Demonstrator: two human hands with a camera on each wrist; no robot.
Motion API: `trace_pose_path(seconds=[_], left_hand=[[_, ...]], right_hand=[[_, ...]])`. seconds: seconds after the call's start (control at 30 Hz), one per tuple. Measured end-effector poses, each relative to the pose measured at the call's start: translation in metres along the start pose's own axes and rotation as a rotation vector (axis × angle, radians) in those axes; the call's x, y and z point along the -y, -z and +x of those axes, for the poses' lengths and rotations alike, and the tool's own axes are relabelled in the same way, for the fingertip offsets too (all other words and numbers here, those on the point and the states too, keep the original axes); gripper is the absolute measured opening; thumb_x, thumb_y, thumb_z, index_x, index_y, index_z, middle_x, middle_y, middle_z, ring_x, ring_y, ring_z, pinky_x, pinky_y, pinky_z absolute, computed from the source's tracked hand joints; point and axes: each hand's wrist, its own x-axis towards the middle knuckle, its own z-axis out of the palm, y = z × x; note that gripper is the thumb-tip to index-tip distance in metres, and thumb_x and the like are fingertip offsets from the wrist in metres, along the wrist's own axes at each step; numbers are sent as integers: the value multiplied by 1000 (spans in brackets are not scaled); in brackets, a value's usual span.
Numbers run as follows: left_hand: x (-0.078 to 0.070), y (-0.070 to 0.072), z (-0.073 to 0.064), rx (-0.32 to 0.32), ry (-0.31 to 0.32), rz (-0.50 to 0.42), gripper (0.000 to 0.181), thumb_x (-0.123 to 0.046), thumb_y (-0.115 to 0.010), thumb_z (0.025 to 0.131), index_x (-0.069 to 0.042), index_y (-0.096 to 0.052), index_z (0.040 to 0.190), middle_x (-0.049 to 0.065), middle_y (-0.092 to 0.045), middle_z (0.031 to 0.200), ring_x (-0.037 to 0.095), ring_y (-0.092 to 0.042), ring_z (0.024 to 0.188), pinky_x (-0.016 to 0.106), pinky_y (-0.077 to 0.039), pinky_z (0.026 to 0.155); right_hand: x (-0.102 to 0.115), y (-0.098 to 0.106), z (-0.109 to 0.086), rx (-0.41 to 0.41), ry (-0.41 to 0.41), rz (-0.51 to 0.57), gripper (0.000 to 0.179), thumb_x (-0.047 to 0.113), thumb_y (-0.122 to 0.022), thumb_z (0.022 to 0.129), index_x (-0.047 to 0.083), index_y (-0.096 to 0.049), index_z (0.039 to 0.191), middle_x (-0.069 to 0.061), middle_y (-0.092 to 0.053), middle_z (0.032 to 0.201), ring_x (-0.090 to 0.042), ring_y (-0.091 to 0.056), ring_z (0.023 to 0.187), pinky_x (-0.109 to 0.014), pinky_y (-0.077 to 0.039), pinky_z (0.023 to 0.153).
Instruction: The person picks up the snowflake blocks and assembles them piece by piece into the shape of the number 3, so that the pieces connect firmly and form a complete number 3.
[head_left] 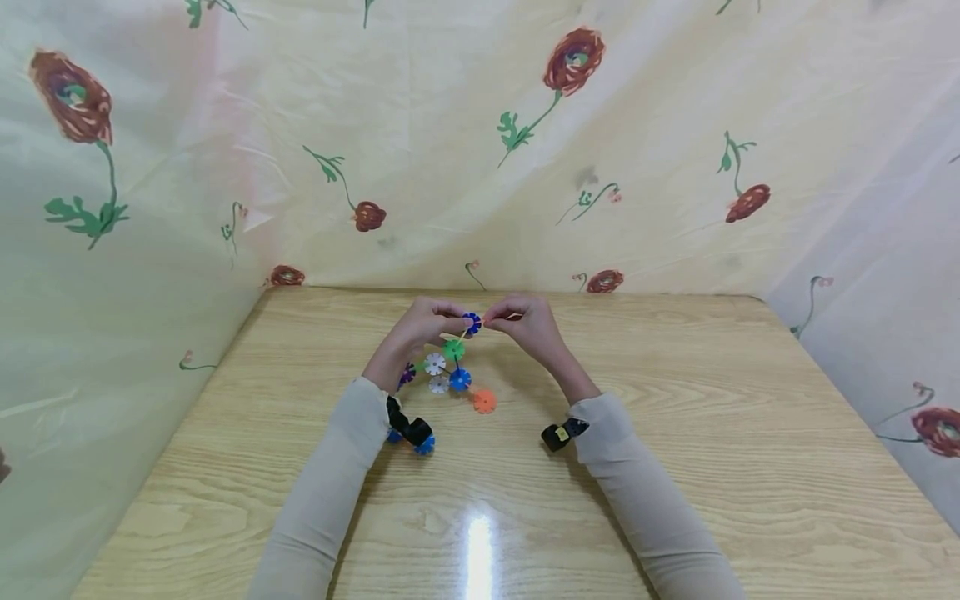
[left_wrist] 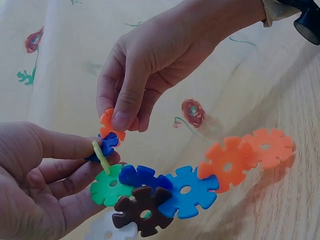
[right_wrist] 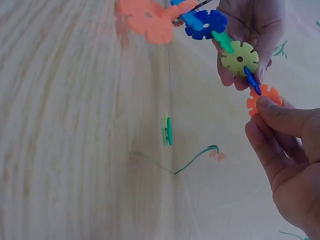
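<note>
Slotted flower-shaped plastic discs are linked into a branching chain between the two hands. My left hand (head_left: 423,327) pinches a dark blue disc (head_left: 472,323) near the chain's upper end, with a yellow disc (right_wrist: 240,59) slotted beside it. The right hand (head_left: 531,321) pinches a small orange disc (left_wrist: 111,129) between thumb and fingers, its edge meeting the dark blue one. Below the left fingers hang a green disc (left_wrist: 112,184), a brown disc (left_wrist: 145,212), a bright blue disc (left_wrist: 190,192) and an orange disc (left_wrist: 227,165). White discs (head_left: 435,364) branch off on the left.
Blue discs (head_left: 424,444) show near the left wrist, and a purple disc (head_left: 407,374) is partly behind that forearm. The wooden table (head_left: 675,467) meets a flowered cloth (head_left: 450,167) at its back edge. Each wrist wears a black camera (head_left: 555,437).
</note>
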Motion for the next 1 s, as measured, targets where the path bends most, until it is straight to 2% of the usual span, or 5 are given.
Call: trace_pose_path(seconds=[0.2, 0.3, 0.53, 0.7, 1.0], left_hand=[[-1, 0, 2, 53, 3, -2, 26, -21, -65, 101, -5, -70, 121, 13, -74, 112, 30, -68, 115, 52, -54, 102], [-1, 0, 2, 68, 3, -1, 27, -21, -63, 102, -4, -69, 123, 15, -74, 115, 31, -66, 118, 53, -53, 105], [0, 0, 2, 94, 17, -22, 27, -22, -62, 103, -4, -68, 123, 17, -73, 119, 32, -64, 121, 56, -49, 108], [1, -1, 2, 106, 33, -32, 30, -27, -65, 101, -7, -69, 124, 15, -73, 123, 32, -64, 122, 58, -46, 111], [1, -2, 3, 76, 40, -28, 33, -31, -67, 100, -11, -69, 126, 14, -71, 122, 30, -64, 119, 55, -46, 111]], right_hand=[[29, 7, -8, 19, -9, -11, 8, -8, -73, 89, -12, -74, 95, -28, -72, 97, -40, -72, 89, -32, -63, 78], [33, 8, -10, 19, -9, -6, 8, -8, -73, 89, -13, -74, 95, -28, -72, 97, -41, -72, 89, -33, -63, 78], [-6, 3, 2, 17, -23, -4, 8, -3, -75, 88, -7, -77, 95, -25, -73, 98, -37, -71, 89, -24, -60, 75], [-6, 2, 0, 24, -23, -4, 8, 1, -77, 88, -4, -77, 94, -21, -73, 96, -30, -71, 86, -29, -62, 76], [-9, -3, -1, 14, -4, -9, 6, 4, -78, 89, 0, -77, 93, -18, -74, 93, -19, -70, 81, -27, -61, 74]])
